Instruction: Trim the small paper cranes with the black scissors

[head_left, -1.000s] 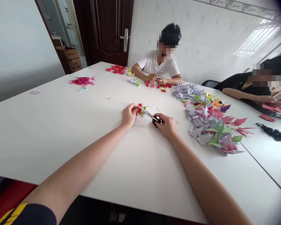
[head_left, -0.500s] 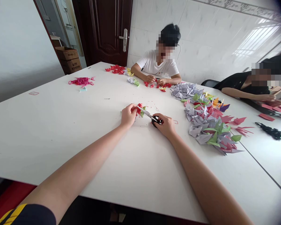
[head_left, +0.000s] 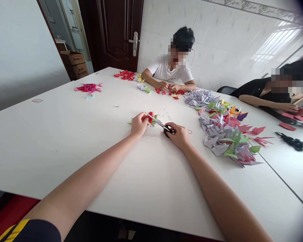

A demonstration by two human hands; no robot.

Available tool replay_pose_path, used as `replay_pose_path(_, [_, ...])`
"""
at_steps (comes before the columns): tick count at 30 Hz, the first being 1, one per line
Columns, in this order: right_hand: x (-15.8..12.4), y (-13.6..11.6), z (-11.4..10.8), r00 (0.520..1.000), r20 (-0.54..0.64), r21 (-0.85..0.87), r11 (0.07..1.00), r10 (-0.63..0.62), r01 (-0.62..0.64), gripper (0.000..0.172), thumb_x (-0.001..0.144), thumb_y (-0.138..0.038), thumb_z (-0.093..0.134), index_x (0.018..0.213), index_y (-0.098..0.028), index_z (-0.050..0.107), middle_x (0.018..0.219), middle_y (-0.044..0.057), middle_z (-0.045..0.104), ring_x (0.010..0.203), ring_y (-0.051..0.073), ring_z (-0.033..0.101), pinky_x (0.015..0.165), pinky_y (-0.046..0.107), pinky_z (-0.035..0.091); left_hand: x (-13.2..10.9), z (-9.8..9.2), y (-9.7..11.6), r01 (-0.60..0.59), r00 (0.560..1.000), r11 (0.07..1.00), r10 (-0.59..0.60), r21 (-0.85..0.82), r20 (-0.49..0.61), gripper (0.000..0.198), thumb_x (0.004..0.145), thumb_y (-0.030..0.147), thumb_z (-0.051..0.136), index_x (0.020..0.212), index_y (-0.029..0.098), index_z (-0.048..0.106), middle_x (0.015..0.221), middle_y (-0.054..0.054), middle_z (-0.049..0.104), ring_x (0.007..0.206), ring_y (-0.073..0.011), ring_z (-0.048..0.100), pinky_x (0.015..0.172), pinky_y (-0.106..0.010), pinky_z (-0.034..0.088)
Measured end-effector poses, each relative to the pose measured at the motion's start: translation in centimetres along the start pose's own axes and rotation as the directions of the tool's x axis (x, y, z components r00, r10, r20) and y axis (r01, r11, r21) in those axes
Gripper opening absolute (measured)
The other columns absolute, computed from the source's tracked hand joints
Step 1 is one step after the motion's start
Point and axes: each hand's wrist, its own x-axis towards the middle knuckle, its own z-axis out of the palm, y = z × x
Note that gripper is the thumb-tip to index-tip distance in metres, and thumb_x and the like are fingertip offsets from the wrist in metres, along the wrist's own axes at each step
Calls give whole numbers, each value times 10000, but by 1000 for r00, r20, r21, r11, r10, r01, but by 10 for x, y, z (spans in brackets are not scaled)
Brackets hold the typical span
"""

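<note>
Inspection at the bench [head_left: 65, 141]: the left hand [head_left: 138, 125] pinches a folded paper piece [head_left: 150, 117] in red and green, its fingers closed narrowly on the piece and holding it just above the surface, at the scissors' tips. The right hand [head_left: 179, 135] grips the black handles of the scissors [head_left: 159, 122], fingers wrapped closed around them. The blades reach to the paper at a low angle; whether they stand open or shut cannot be determined at this resolution. Both hands work close together, a sound arrangement that keeps the cut short and supported. Red paper snippets [head_left: 167, 117] lie scattered just beyond the blades. A large pile of folded paper cranes [head_left: 224, 134] sits to the right, well clear of the cutting area. Across the bench, a seated person [head_left: 169, 69] handles small red paper pieces [head_left: 166, 90].
</note>
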Motion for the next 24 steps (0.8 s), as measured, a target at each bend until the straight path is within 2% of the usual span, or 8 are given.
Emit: replay_pose_path(24, [0, 2, 1, 1000, 2, 13, 1000, 1, -1, 339, 741, -319, 652, 1068, -269, 726, 791, -1, 681, 590, 138, 511, 597, 269, 395, 1, 2, -3, 2, 1000, 1000, -2, 16, 16, 112, 822, 187, 528, 792, 208, 633, 808, -17, 728, 627, -152, 640, 622, -266, 471])
